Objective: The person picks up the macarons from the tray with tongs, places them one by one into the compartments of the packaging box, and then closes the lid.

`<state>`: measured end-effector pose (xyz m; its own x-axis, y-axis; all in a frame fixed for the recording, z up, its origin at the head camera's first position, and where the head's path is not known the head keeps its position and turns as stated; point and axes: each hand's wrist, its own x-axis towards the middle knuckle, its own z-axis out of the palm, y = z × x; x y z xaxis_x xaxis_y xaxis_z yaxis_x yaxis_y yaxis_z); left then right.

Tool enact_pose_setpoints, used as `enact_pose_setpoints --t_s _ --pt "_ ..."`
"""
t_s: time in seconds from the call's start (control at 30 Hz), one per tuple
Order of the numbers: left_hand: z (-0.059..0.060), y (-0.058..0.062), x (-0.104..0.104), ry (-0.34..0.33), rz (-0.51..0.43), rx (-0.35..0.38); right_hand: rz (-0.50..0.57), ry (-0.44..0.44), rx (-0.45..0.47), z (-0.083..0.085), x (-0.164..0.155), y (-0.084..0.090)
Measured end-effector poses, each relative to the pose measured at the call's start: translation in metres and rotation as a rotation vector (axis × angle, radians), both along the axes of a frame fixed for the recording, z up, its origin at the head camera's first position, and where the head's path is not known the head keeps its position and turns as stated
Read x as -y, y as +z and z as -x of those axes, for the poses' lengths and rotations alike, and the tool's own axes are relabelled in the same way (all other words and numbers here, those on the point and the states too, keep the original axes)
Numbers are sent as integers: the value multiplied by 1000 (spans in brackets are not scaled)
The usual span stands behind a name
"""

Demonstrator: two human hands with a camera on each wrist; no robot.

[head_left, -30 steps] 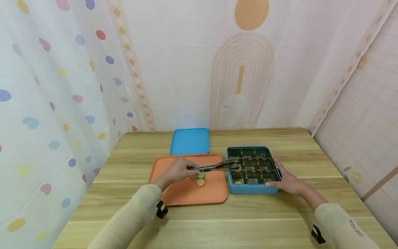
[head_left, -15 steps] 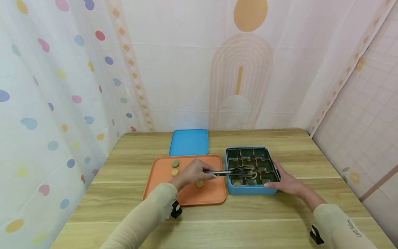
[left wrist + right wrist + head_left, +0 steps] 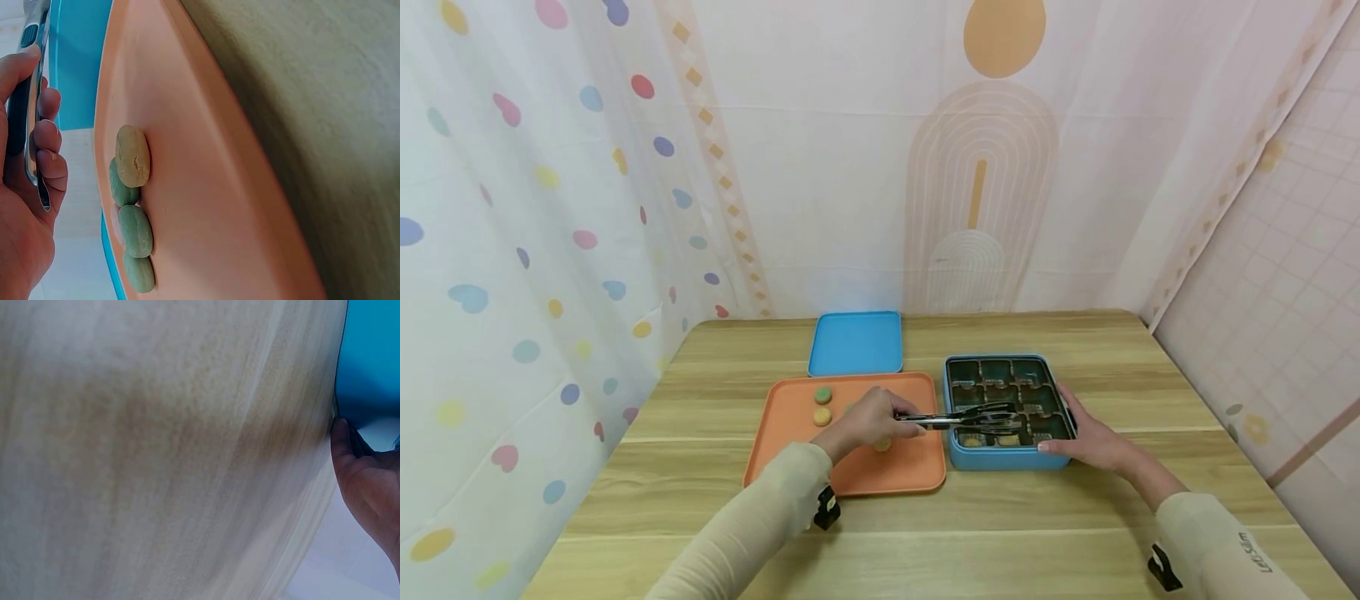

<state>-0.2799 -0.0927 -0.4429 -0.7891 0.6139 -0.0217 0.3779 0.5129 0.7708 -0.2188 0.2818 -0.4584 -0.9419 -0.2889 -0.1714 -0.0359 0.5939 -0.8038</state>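
My left hand [image 3: 872, 417] grips metal tongs [image 3: 951, 419], which reach over a blue box [image 3: 1000, 458] lined with a dark divided tray. One yellow macaron [image 3: 1008, 440] lies in the front middle compartment, just below the tong tips, and another yellow macaron [image 3: 972, 441] sits in the front left one. My right hand [image 3: 1093, 437] holds the box's right side, thumb at the front corner. Beneath my left hand is an orange tray [image 3: 775, 467]. In the left wrist view it bears a yellow macaron [image 3: 132, 156], several green macarons [image 3: 135, 231] and a partly hidden pink one.
At the far left of the tray lie a green macaron [image 3: 823, 395] and a yellow one. A flat blue lid [image 3: 856, 343] lies behind the orange tray. Everything stands on a wooden table [image 3: 925, 550], with patterned curtains at the back and sides.
My left hand and the tongs have moved right, carrying a yellow macaron from the tray to the box. The macaron now lies in the front middle compartment, below the tongs. My right hand stays put.
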Motion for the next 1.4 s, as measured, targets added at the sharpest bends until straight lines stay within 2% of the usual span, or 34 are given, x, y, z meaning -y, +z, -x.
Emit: enact_pose_setpoints --t_s 0.6,0.77,0.93,1.1,1.4 --pt "2 1 11 -3 1 -31 -15 -1 6 -3 0 2" --pt "4 7 19 19 9 1 -3 -9 12 -3 0 3" --pt "7 11 31 34 5 6 -5 -9 15 -2 0 2" --pt "11 10 46 43 17 -28 -2 -10 18 -2 0 2" --pt "8 13 79 89 36 -72 21 -1 4 -1 0 0"
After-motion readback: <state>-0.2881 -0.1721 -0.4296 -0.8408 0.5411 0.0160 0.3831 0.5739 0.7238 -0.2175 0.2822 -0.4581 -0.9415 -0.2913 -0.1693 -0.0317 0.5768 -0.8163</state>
